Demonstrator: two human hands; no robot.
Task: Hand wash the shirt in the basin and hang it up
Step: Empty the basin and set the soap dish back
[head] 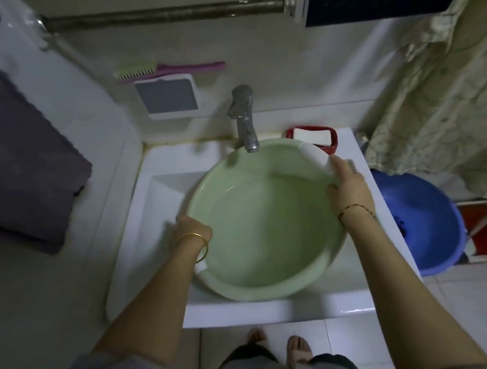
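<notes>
1. Green basin (262, 226) is sitting in the sink (141, 220), under the tap (243, 118).
2. We are gripping its rim: left hand (192, 228) at the near-left, fingers curling over the edge; right hand (349, 185) at the far-right, fingers wrapping its white handle (318, 157).
3. We are seeing no shirt.
4. Soap (312, 136) is lying behind the basin.
</notes>
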